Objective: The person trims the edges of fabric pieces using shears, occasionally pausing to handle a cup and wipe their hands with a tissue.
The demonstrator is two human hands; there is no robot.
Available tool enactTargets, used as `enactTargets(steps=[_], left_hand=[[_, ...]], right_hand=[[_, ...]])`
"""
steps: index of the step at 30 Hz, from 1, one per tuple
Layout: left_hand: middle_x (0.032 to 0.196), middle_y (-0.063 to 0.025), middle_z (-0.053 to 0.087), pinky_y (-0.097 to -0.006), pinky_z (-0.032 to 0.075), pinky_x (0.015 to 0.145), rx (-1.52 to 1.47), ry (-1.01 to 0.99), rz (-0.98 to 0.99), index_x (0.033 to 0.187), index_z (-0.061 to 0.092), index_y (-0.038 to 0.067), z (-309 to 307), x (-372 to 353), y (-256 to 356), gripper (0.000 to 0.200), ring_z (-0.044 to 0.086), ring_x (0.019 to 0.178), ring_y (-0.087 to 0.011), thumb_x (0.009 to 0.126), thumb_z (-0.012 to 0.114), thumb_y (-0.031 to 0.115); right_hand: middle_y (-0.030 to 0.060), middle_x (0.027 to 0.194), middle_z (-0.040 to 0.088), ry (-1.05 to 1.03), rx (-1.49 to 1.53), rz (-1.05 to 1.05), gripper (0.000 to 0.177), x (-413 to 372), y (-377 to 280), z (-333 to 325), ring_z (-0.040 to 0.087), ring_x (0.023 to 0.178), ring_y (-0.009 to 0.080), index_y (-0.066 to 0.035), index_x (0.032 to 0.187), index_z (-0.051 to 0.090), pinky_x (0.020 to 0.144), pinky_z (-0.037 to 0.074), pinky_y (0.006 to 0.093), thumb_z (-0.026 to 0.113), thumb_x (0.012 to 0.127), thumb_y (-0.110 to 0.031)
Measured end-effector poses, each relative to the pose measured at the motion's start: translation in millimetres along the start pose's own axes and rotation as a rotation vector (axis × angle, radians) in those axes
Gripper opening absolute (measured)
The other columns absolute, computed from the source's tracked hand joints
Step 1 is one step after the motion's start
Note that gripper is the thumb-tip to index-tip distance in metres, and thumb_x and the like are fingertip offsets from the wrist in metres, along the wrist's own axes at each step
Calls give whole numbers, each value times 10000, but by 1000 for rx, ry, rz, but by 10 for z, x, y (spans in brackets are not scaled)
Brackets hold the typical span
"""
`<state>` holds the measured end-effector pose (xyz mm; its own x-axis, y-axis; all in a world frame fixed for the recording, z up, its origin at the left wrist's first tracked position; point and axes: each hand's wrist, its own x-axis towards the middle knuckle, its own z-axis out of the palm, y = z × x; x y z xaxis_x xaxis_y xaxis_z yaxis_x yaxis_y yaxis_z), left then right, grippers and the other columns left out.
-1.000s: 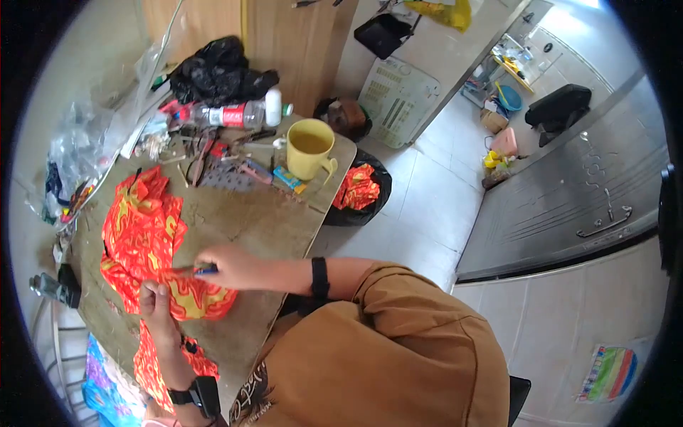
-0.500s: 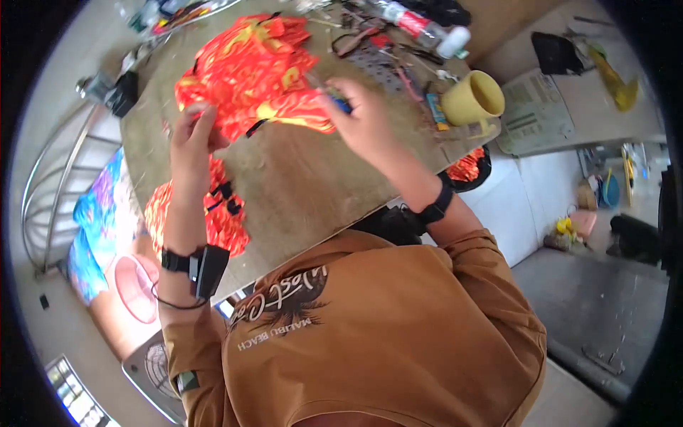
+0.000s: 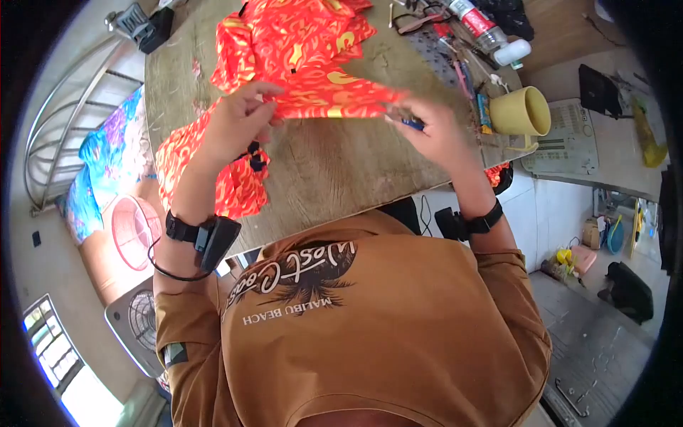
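A flame-patterned cloth (image 3: 334, 96) in red, orange and yellow is stretched between my two hands above the table. At its left end, my left hand (image 3: 245, 117) has its fingers closed on the edge. My right hand (image 3: 430, 128), slightly blurred, is closed round a small blue-handled tool (image 3: 413, 124) with a metal tip, by the right end of the cloth. Whether the right fingers also pinch the cloth is hard to see. More of the same fabric (image 3: 299, 35) lies bunched behind. Another flame-patterned piece (image 3: 238, 188) with black parts lies under and beside my left forearm.
The wooden table (image 3: 320, 167) bears a yellow mug (image 3: 523, 112) at right, with glasses (image 3: 420, 21), a plastic bottle (image 3: 477, 25) and several small tools behind. A pink basket (image 3: 135, 228) and a fan (image 3: 142, 317) stand at left. More flame-patterned fabric (image 3: 494, 174) shows below the table's right edge.
The cloth between my hands is pulled out flat and taut, where it was bunched before. My right hand has moved right relative to the cloth pile. The camera view has shifted.
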<state>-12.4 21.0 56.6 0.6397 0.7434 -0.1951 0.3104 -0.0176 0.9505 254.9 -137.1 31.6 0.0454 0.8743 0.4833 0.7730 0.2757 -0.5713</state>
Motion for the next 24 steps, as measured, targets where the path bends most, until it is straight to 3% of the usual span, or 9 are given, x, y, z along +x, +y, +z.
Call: enactTargets(steps=[2, 3, 6, 10, 13, 17, 24], left_hand=[[715, -59, 618, -253, 467, 503, 116, -86, -107, 1084, 567, 67, -12, -65, -103, 234, 591, 574, -109, 867, 558, 155], [739, -51, 613, -247, 462, 508, 219, -143, -158, 1070, 569, 59, 0, -91, -91, 219, 574, 565, -100, 873, 551, 154], [786, -35, 602, -234, 451, 516, 425, -260, -262, 1043, 573, 43, 39, -97, -42, 196, 542, 547, -82, 884, 536, 151], [721, -61, 602, -290, 473, 578, 594, -111, -127, 976, 613, 81, 104, -23, -7, 193, 611, 678, -145, 812, 612, 184], [845, -64, 614, -318, 491, 678, 627, -65, 233, 950, 626, 106, 203, -19, -95, 185, 618, 822, -198, 792, 632, 203], [986, -67, 603, -347, 494, 749, 633, 21, 315, 947, 629, 118, 287, 11, -277, 187, 601, 902, -250, 783, 638, 207], [992, -81, 587, -360, 496, 756, 700, 103, 348, 926, 626, 119, 438, 35, -385, 155, 599, 898, -266, 799, 625, 208]], right_hand=[[115, 816, 640, -212, -6, 44, 269, -148, 35, 67, 626, 692, 193, -29, 974, 620, 625, 477, 292, 715, 752, -148], [115, 816, 640, -223, 4, 49, 269, -185, 23, 104, 626, 692, 193, -29, 974, 620, 625, 477, 292, 715, 752, -148], [130, 884, 644, -277, 50, 352, 325, -248, -2, 204, 633, 789, 235, -45, 1005, 622, 699, 479, 308, 727, 742, -205], [131, 929, 646, -240, 57, 385, 383, -147, -132, 229, 634, 850, 245, -53, 1035, 620, 731, 480, 325, 734, 733, -260], [134, 947, 644, -243, 17, 356, 403, -152, -149, 263, 634, 860, 249, -59, 1048, 618, 732, 482, 331, 730, 734, -286], [139, 969, 642, -223, 21, 308, 403, -112, -214, 301, 632, 872, 261, -68, 1063, 615, 728, 483, 338, 713, 748, -301], [145, 955, 641, -302, -16, 279, 381, -52, -243, 452, 617, 864, 288, -96, 1094, 620, 729, 482, 342, 661, 790, -321]])
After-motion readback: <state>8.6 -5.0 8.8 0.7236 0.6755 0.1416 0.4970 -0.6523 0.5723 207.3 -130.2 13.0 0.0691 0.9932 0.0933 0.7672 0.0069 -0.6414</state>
